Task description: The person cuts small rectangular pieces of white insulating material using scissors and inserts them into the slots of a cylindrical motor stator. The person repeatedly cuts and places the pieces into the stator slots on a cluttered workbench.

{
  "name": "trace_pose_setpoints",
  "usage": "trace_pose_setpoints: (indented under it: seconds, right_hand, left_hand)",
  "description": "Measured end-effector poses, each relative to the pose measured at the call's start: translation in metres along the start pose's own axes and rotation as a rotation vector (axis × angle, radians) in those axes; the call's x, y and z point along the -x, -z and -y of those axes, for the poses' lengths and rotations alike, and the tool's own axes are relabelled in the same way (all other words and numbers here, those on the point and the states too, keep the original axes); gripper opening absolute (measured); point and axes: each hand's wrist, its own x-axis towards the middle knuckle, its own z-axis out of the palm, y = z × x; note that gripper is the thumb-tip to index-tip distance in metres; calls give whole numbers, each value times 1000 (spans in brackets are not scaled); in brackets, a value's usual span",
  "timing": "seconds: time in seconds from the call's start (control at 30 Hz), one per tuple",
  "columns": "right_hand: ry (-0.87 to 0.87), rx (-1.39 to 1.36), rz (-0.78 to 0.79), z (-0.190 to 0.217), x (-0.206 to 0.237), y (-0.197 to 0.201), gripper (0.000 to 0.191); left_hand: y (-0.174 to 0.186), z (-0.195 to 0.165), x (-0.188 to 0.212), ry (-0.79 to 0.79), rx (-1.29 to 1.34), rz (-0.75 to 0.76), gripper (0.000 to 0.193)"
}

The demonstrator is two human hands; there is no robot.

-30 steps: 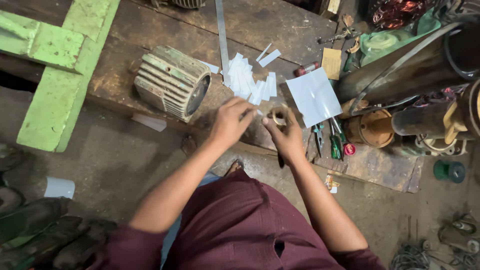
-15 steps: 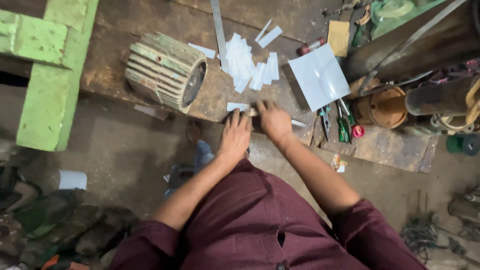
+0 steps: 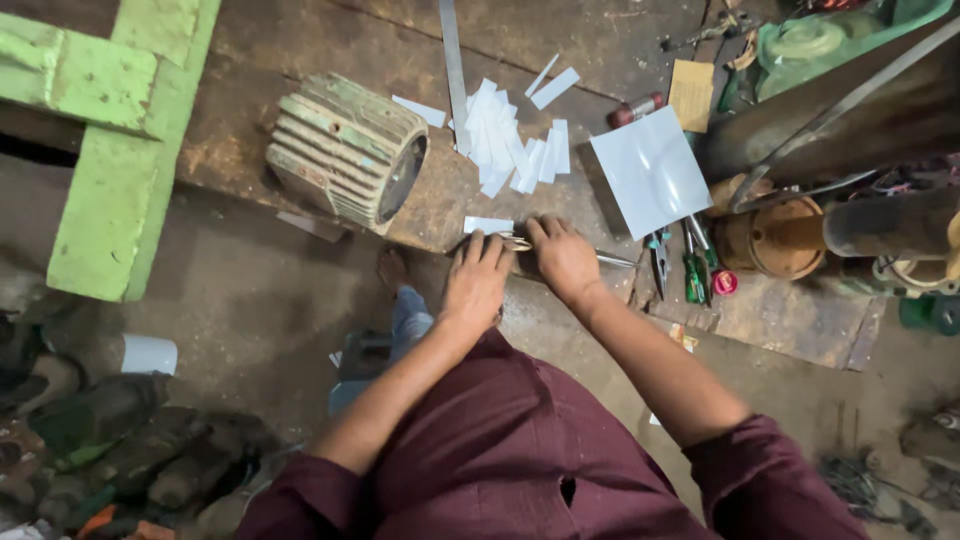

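Observation:
My left hand [image 3: 478, 282] lies flat on the front edge of the worn wooden bench [image 3: 300, 60], fingers apart, fingertips beside the handles of a pair of scissors [image 3: 516, 240]. My right hand [image 3: 563, 258] is curled over the scissors, and their metal tip sticks out to its right. A small white strip [image 3: 488, 225] lies just beyond my left fingertips. Further back sits a pile of cut white strips [image 3: 508, 150], with a larger white sheet [image 3: 650, 170] to the right.
A finned, green-painted motor housing [image 3: 345, 150] lies on its side at the left. A metal ruler [image 3: 452, 60] runs to the back. Pliers and screwdrivers [image 3: 688, 262], a red cap [image 3: 724, 282] and a rusty can [image 3: 765, 240] are at the right. A green wooden frame [image 3: 110, 150] stands far left.
Both hands came down from in front of me to the bench's front edge. The scissors now rest on the bench, and the view has tilted so the bench sits higher in the frame.

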Motion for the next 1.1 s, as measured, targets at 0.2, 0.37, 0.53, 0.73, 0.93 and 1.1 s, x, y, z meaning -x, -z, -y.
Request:
trace_pose_setpoints:
  seconds: [0.2,0.37,0.53,0.73,0.93,1.1]
  right_hand:
    - [-213,-207,163,-17,-31,6,44]
    - [-203,12,-314,-20,-19,21,42]
    - [-518,-727,-124,16,13,40,27]
    - [-530,-1420,-173,55,-9,23,26]
    - [-167,-821,-219,78,-5,19,26]
    - [-187,-896,-118,100,-9,23,16]
  left_hand:
    - [-15,8,-18,-53,10,-51,40]
    - [9,27,-45,-239,52,-79,42]
    - [35,38,-31,78,430,-374,36]
    - [11,30,-9,392,1447,-143,22]
    - [48,64,19,498,1260,-9,34]
    - [85,86,33,557,1374,23,15]
